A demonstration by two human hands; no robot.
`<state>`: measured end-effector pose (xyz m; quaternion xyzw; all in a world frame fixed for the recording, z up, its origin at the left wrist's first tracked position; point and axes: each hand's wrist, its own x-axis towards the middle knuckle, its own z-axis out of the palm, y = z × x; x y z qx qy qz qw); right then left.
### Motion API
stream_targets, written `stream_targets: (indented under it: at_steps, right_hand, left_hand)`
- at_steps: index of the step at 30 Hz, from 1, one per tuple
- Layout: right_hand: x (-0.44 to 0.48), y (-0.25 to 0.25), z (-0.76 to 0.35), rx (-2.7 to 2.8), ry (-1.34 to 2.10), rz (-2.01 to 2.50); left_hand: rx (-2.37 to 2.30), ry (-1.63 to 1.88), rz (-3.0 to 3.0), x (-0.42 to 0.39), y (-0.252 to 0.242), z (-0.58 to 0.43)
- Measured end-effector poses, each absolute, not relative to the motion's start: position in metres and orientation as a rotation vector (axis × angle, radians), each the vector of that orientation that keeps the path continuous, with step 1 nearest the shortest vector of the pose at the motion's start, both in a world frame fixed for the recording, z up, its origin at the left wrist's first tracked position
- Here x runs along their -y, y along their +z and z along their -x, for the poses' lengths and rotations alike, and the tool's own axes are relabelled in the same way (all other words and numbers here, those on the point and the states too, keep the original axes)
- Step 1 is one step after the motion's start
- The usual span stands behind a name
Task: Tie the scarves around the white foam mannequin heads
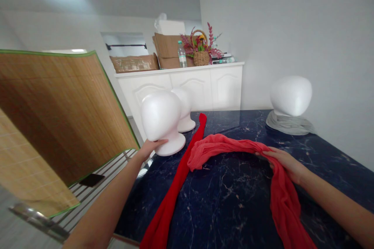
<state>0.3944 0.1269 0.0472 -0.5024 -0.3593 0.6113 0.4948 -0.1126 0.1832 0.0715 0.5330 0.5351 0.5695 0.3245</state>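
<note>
Foam head (160, 118) positioning appears in hand: left hand (152, 146) clasps its base, while the right hand (284, 162) lies flat and open on the red scarf (228, 147), which needs gathering.

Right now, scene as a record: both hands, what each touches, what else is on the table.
left hand: grips base of near foam head
right hand: open, flat on coral scarf
coral scarf: bunched, arched across dark marble table
red cloth strip: left of scarf, running to near edge
others: second foam head behind first; third foam head far right, on grey cloth
</note>
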Motion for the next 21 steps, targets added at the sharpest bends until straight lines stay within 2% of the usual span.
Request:
stream_targets:
  at_steps: [10, 21]
  right_hand:
    - [-0.118, 0.057, -0.386, 0.876, 1.434, 1.247]
    - [-0.118, 0.056, -0.386, 0.919, 1.436, 1.248]
  left_hand:
    - [-1.408, 1.508, -1.378, -0.183, 0.059, 0.104]
    - [-1.451, 1.413, -1.433, -0.183, 0.068, 0.098]
